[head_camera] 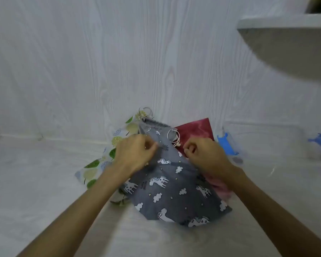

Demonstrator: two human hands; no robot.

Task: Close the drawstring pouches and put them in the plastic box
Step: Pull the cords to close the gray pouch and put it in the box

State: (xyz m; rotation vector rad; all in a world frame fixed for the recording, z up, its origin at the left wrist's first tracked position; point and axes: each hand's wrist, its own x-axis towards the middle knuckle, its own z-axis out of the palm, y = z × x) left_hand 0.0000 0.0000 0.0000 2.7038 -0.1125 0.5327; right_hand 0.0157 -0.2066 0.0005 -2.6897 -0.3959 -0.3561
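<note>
Near the back edge of the counter (44,182), against the wall, the grey unicorn pouch (174,191) lies on top of the leaf-print pouch (93,169) and the red pouch (195,130). Your left hand (135,154) pinches the grey cloth at its neck; your right hand (206,156) is curled at the opposite side, seemingly gripping the fabric. Find the white cord (173,139) first, then draw both ends outward evenly while holding the channel. The plastic box (228,143) waits just right of the pouches.

Grey unicorn pouch (174,193) has small printed words, too blurred to read; no other txt.
</note>
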